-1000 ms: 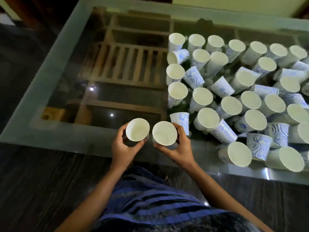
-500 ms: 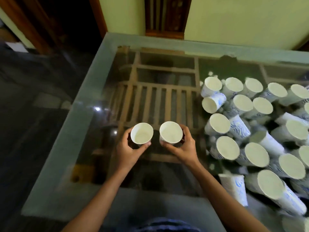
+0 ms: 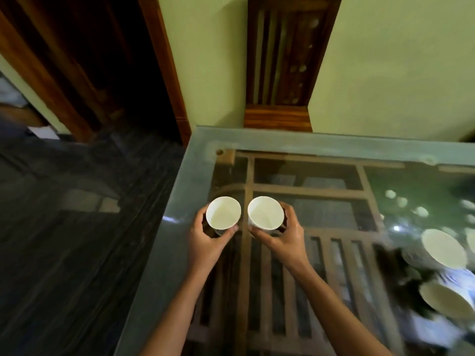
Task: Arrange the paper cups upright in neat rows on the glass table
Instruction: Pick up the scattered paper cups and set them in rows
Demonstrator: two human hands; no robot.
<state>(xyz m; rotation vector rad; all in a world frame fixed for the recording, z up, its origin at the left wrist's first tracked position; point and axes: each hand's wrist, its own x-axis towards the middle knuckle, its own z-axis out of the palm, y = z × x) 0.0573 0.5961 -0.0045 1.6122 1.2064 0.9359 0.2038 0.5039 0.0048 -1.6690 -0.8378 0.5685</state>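
Note:
I hold two white paper cups upright, mouths up, over the far left part of the glass table (image 3: 177, 227). My left hand (image 3: 205, 242) grips the left cup (image 3: 223, 213). My right hand (image 3: 285, 240) grips the right cup (image 3: 265, 213). The two cups sit side by side, a small gap between them. I cannot tell whether their bases touch the glass. At the right edge, two more cups (image 3: 443, 249) (image 3: 446, 300) show, blurred, one with blue pattern.
The glass top has a frosted border; a wooden slatted frame (image 3: 305, 191) shows beneath it. The table's left edge and far corner lie close to my left hand. Behind stand a green wall, a wooden carved panel (image 3: 285, 60) and a dark doorway (image 3: 90, 60). Dark floor lies at left.
Both hands have carried the two cups away from the near edge toward the far left corner. The view has swung up and left, so the crowd of cups has slid mostly out of sight at right.

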